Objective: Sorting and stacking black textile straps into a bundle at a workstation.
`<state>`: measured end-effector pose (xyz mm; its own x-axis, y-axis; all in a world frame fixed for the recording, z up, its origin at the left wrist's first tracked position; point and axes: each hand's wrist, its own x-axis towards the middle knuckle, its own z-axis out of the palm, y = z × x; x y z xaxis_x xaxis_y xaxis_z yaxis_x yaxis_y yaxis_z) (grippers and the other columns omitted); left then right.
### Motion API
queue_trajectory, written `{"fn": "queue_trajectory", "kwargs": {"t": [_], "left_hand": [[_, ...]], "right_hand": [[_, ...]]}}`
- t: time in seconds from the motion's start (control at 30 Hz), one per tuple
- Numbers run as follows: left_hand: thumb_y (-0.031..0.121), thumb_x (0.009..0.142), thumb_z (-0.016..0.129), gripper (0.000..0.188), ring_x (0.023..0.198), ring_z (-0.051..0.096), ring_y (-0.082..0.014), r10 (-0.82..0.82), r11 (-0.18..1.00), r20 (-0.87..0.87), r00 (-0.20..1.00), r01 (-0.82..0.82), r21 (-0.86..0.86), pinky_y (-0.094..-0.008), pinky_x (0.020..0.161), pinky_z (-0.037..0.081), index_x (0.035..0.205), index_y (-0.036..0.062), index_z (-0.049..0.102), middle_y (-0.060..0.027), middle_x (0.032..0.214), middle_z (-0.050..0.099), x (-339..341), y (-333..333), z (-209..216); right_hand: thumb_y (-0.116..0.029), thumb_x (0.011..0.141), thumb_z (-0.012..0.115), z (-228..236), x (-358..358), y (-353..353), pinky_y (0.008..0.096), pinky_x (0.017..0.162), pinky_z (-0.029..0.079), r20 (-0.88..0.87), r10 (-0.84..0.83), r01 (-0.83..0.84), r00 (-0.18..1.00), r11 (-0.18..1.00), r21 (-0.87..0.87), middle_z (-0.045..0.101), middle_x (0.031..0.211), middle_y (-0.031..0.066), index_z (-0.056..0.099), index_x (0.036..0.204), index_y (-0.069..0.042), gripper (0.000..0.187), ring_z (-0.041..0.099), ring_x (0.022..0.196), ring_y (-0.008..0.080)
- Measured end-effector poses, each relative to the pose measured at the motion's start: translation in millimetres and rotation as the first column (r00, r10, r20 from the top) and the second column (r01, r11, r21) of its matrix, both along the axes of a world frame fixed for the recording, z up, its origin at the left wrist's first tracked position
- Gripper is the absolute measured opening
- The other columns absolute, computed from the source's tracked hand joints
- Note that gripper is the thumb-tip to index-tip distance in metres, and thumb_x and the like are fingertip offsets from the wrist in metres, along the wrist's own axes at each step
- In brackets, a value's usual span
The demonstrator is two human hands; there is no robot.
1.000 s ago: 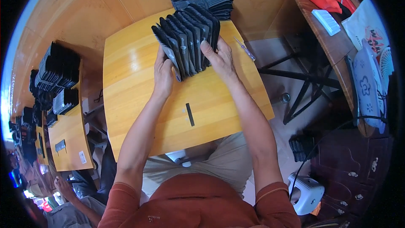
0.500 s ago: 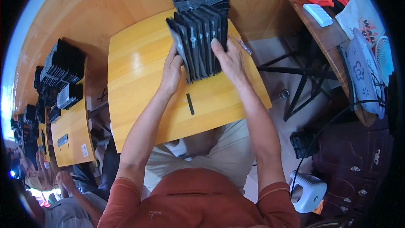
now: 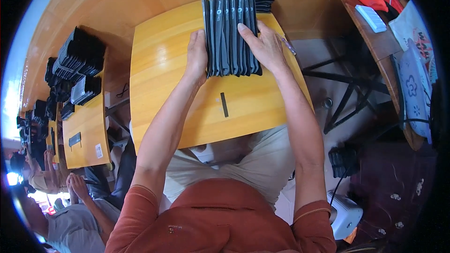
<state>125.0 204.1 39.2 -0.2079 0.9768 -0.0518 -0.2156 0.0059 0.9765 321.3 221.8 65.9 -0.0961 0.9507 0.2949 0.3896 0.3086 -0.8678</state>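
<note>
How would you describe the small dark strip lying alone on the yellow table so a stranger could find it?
Start at the yellow wooden table in front of the person. Between the left hand and right hand lies a fanned row of black pouches. Nearer the person than that row lies the small dark strip, the only loose piece, flat, alone, touched by neither hand.
</note>
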Motion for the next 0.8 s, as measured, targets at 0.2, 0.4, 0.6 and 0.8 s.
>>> {"fn": "queue_trajectory", "kwargs": {"t": [0.2, 0.4, 0.6, 0.8], "left_hand": [[0.052, 0.108, 0.049, 0.059, 0.097, 0.064, -0.0162, -0.022, 1.000, -0.019, 1.000, 0.022, -0.014, -0.0312, 0.089, 0.053, 0.125, -0.0045, 0.058, -0.0106, 0.111, 0.068, -49, 3, 1], [0.029, 0.102, 0.069, 0.045, 0.101, 0.070, -0.0186, -0.057, 0.978, -0.021, 0.998, 0.052, -0.203, -0.0303, 0.083, 0.058, 0.124, -0.0077, 0.057, -0.0167, 0.114, 0.070, -93, -9, -10], [0.014, 0.093, 0.079, 0.068, 0.108, 0.069, -0.0221, 0.050, 0.999, -0.096, 0.994, -0.051, -0.010, -0.0317, 0.091, 0.058, 0.145, -0.0068, 0.039, -0.0202, 0.125, 0.065, -95, -15, -9], [0.022, 0.079, 0.092, 0.109, 0.131, 0.055, -0.0326, -0.020, 1.000, -0.312, 0.950, 0.024, 0.007, -0.0399, 0.108, 0.048, 0.158, -0.0075, 0.022, -0.0273, 0.148, 0.045, -104, -18, -3]], "right_hand": [[-0.058, 0.096, 0.061, -12, -46, 25, 0.0487, 0.100, 0.051, 0.004, 0.115, -0.114, 0.993, 0.987, -0.115, 0.074, 0.116, 0.0209, 0.069, 0.127, -0.012, 0.056, 0.068, 0.114, 0.0410], [-0.058, 0.098, 0.055, -35, -98, 39, 0.0492, 0.095, 0.052, 0.070, 0.265, -0.246, 0.962, 0.948, -0.204, 0.075, 0.104, 0.0235, 0.073, 0.115, -0.008, 0.056, 0.071, 0.107, 0.0408], [-0.053, 0.101, 0.055, -53, -117, 41, 0.0429, 0.091, 0.053, -0.016, 0.284, -0.275, 0.959, 0.913, -0.301, 0.076, 0.102, 0.0201, 0.072, 0.115, -0.002, 0.056, 0.071, 0.101, 0.0327], [-0.056, 0.101, 0.050, -55, -129, 40, 0.0499, 0.093, 0.052, 0.044, 0.222, -0.207, 0.974, 0.953, -0.220, 0.074, 0.100, 0.0260, 0.071, 0.116, -0.004, 0.059, 0.069, 0.103, 0.0448]]}}
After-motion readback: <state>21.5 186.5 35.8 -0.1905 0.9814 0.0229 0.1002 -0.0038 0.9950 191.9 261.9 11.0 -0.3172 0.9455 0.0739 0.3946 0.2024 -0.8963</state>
